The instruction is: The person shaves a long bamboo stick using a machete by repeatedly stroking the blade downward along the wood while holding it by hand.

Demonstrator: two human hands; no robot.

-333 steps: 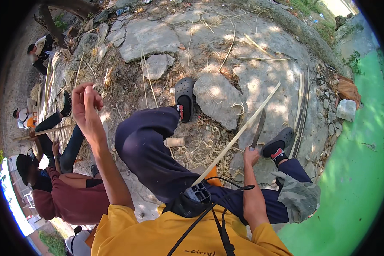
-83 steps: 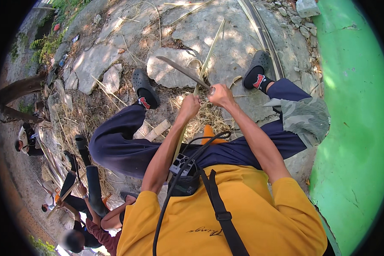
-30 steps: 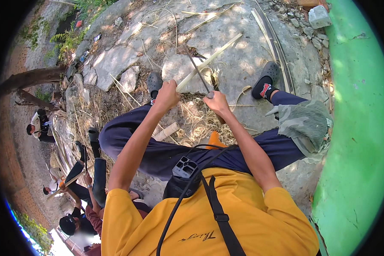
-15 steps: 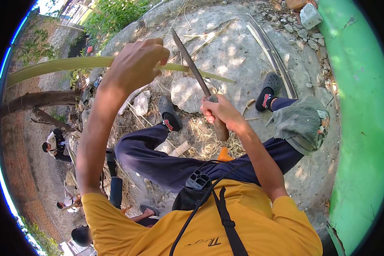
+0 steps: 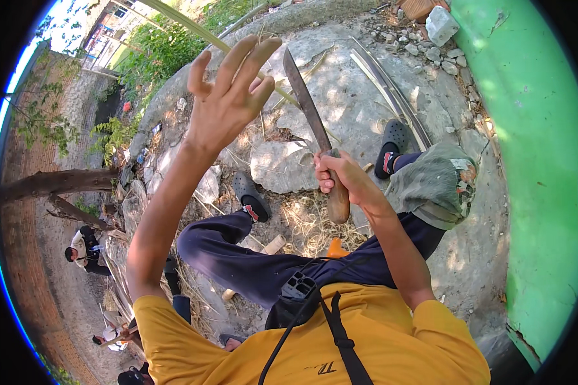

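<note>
My left hand [image 5: 228,96] is raised at the upper left with its fingers spread apart. Behind those fingers runs a long pale-green split strip [image 5: 187,24], slanting from the top edge down toward the blade; whether the hand touches it is hard to see. In my right hand [image 5: 343,176] is a machete [image 5: 306,102], gripped by its wooden handle. Its dark blade points up and slightly left, away from me. The strip's thin lower end passes behind the blade.
Pale shavings [image 5: 315,221] litter the ground between my feet. A flat rock [image 5: 281,168] lies ahead, with long split strips [image 5: 395,93] at right. A green wall [image 5: 526,160] bounds the right side. Logs [image 5: 51,186] and seated people [image 5: 87,250] are at left. A grey cloth [image 5: 424,186] covers my right knee.
My left hand has opened from its grip on the strip and turned fingers up. The strip has swung from nearly level to a steep slant. The machete has shifted slightly right.
</note>
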